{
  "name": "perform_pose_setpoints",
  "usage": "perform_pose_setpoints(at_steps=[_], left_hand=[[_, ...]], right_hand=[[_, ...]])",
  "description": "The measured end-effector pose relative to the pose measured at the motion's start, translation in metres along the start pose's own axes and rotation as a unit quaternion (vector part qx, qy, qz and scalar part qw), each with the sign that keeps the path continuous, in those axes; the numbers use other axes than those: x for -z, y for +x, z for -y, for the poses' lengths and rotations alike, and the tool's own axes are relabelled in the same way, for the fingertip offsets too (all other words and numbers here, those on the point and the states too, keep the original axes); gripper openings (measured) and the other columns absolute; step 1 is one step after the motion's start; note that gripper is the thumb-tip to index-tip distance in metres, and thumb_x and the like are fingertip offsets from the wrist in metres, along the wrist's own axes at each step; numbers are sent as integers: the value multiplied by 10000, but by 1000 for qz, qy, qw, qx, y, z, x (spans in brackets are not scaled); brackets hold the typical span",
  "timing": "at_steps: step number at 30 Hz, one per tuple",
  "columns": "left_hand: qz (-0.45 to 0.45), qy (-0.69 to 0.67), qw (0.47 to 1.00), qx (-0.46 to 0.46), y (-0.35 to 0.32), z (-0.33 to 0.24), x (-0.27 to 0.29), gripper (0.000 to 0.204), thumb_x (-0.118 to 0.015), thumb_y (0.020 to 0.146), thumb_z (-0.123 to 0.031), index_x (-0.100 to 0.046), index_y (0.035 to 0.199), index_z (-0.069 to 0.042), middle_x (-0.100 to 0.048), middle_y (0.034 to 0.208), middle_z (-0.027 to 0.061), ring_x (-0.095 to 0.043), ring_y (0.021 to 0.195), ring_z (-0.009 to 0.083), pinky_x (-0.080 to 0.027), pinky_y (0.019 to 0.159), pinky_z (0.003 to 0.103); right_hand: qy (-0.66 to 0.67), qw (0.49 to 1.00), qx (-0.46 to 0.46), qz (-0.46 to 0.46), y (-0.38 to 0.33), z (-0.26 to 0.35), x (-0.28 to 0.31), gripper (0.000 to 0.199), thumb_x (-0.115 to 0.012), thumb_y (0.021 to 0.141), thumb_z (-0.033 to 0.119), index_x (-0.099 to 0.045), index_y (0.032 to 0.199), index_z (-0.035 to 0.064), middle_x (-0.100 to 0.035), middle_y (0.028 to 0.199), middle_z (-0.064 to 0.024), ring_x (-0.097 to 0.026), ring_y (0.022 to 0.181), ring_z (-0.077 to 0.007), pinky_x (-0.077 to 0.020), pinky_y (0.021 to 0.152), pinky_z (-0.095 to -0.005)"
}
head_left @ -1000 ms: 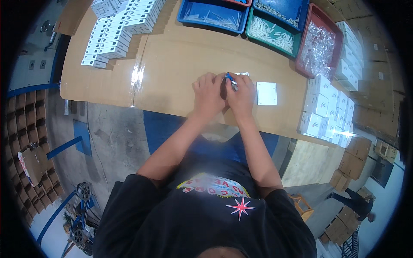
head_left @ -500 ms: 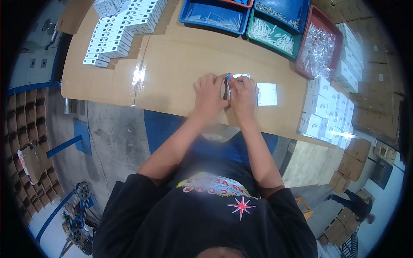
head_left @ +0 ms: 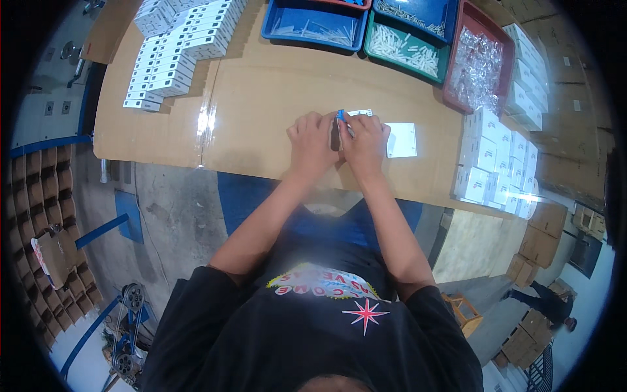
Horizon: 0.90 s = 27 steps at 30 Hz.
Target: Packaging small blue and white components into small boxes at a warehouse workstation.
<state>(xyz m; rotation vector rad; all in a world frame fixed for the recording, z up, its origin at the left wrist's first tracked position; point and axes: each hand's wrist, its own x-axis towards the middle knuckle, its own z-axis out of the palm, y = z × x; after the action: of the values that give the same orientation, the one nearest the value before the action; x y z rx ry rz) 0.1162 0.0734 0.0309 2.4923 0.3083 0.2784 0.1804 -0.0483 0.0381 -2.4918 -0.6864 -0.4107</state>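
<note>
Between my hands, close to the front of the cardboard-topped table, stands a small carton (head_left: 336, 136), with a brown inside showing. My left hand (head_left: 311, 145) is closed around its left side. The fingers of my right hand (head_left: 364, 145) pinch at its right edge, by a small blue piece (head_left: 340, 114) at its far end. Part of a white item (head_left: 360, 112) shows just beyond my right fingers. A flat white square piece (head_left: 401, 140) lies to the right of that hand. My fingers hide most of the carton.
Stacked white boxes (head_left: 173, 65) stand at the far left, and more white boxes (head_left: 486, 160) at the right edge. Along the back are a blue bin (head_left: 312, 46) of clear strips, a green bin (head_left: 441, 72) of white plugs and a red bin (head_left: 503, 72) of clear packets.
More of the carton's brown inside shows between my hands, and the blue piece stands out more at its far end. The view has shifted slightly; both hands keep their hold.
</note>
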Motion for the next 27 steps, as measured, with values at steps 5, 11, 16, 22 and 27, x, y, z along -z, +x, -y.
perform_pose_setpoints(at_steps=[5, 11, 16, 22, 27], left_hand=[[7, -1, 1000, 3, 0, -1, 2, 815, -912, 652, -333, -612, 1394, -182, -577, 1191, 60, -510, 1166, 286, -341, 977, 454], [6, -3, 1000, 2, 0, 0, 1, 817, -915, 649, -323, -610, 1395, -191, -576, 1184, 58, -508, 1161, 288, -339, 980, 454], [5, 2, 1000, 4, 1, 0, 1, 805, -911, 651, -303, -612, 1391, -194, -575, 1181, 59, -507, 1162, 286, -338, 982, 454], [0, 4, 1000, 0, 0, -1, 0, 788, -901, 665, -288, -611, 1391, -190, -576, 1182, 66, -507, 1163, 284, -337, 980, 457], [9, 3, 1000, 5, 0, -2, 2, 809, -919, 654, -306, -609, 1389, -171, -575, 1194, 67, -506, 1169, 291, -334, 981, 460]], right_hand=[[-6, 1000, -3, 30, 3, 0, 6, 198, -797, 862, 207, -813, 1036, 114, -716, 938, -9, -632, 920, -209, -390, 817, -421], [41, 999, -25, 10, -1, -3, 3, 201, -799, 853, 201, -803, 1034, 113, -702, 944, -15, -635, 926, -219, -418, 835, -425], [28, 999, -20, 6, -2, 1, 3, 199, -795, 850, 207, -799, 1024, 112, -695, 943, -22, -634, 940, -222, -424, 839, -423], [-4, 999, -28, 39, 5, 5, 10, 179, -789, 847, 201, -797, 998, 107, -706, 946, -32, -637, 954, -240, -429, 847, -438], [-4, 997, -42, 64, 10, 7, 11, 181, -773, 857, 200, -798, 1004, 99, -731, 943, -47, -645, 959, -248, -429, 851, -440]])
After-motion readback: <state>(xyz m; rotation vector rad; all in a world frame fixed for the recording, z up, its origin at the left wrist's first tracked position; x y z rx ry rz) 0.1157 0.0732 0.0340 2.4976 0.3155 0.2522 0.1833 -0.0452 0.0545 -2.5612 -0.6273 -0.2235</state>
